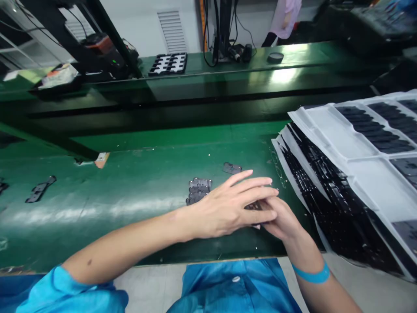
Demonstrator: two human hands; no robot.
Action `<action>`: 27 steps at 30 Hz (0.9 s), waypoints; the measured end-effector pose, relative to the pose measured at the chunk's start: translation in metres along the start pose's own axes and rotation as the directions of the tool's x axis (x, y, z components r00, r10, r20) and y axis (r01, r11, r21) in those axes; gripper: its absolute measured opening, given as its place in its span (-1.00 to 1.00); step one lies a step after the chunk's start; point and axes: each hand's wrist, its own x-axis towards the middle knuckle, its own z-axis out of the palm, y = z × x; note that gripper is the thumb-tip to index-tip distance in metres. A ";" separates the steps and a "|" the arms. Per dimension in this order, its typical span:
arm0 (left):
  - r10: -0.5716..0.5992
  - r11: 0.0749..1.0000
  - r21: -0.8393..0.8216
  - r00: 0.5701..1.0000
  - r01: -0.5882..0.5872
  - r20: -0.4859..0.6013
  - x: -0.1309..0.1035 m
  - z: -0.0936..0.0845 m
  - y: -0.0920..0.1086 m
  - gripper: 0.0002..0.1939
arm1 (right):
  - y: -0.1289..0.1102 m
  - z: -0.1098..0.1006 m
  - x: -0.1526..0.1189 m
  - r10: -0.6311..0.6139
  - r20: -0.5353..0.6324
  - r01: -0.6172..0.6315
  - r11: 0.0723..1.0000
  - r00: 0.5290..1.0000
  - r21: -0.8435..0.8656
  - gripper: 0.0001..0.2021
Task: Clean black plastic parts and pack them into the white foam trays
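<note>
My left hand reaches across from the left, its fingers stretched over dark parts cradled in my right hand. The fingertips of both hands meet around these parts, which are mostly hidden. My right hand is closed round them from the right side. Beside my left wrist, a short row of black plastic parts lies on the green table. One more black part rests just beyond my left fingers.
On the right stand stacked white trays with black parts. A single black part lies far left. A green post slants to the tabletop. Behind, a shelf bears a black-and-white tray and cables; a person in pink is beyond.
</note>
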 end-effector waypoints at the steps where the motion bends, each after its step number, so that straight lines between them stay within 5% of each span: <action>1: 0.009 1.000 -0.020 1.000 -0.009 0.001 -0.004 0.004 0.003 -0.61 | -0.002 0.000 0.000 0.052 0.063 -0.054 0.998 0.997 0.032 -0.64; 4: -0.035 0.996 -0.088 0.999 0.032 -0.033 -0.019 0.013 0.003 -0.50 | -0.007 0.000 -0.004 0.073 0.131 -0.076 0.997 0.989 0.021 -0.64; 6: -0.145 0.980 -0.147 0.987 0.134 -0.071 -0.030 0.019 0.004 -0.34 | -0.009 0.001 -0.008 -0.048 0.009 0.048 0.997 0.999 -0.057 -0.62; 9: -0.449 0.867 -0.323 0.876 0.379 -0.178 -0.042 0.032 0.016 -0.05 | -0.009 0.007 -0.018 -0.264 -0.213 0.206 0.944 0.941 -0.258 -0.64; 11: -0.633 0.712 -0.525 0.751 0.467 -0.190 -0.044 0.046 0.028 -0.20 | -0.006 0.015 -0.025 -0.347 -0.274 0.237 0.900 0.897 -0.364 -0.69; 13: -0.718 0.558 -0.687 0.686 0.465 -0.119 -0.041 0.059 0.037 -0.67 | -0.002 0.022 -0.030 -0.400 -0.296 0.257 0.870 0.868 -0.421 -0.75; 14: -0.732 0.503 -0.733 0.677 0.458 -0.079 -0.039 0.065 0.040 -0.78 | 0.000 0.024 -0.032 -0.420 -0.305 0.267 0.859 0.855 -0.437 -0.77; 16: -0.744 0.479 -0.747 0.664 0.461 -0.068 -0.035 0.072 0.044 -0.69 | 0.001 0.026 -0.035 -0.450 -0.300 0.290 0.843 0.841 -0.453 -0.80; 19: -0.735 0.590 -0.624 0.660 0.513 -0.153 -0.033 0.072 0.043 -0.69 | -0.001 0.022 -0.038 -0.441 -0.243 0.295 0.835 0.864 -0.464 -0.82; 22: -0.679 0.695 -0.495 0.704 0.522 -0.210 -0.032 0.070 0.042 -0.70 | -0.004 0.018 -0.038 -0.416 -0.215 0.276 0.835 0.884 -0.476 -0.83; 27: -0.647 0.724 -0.454 0.740 0.519 -0.185 -0.033 0.074 0.041 -0.75 | -0.001 0.014 -0.033 -0.439 -0.239 0.284 0.826 0.866 -0.487 -0.84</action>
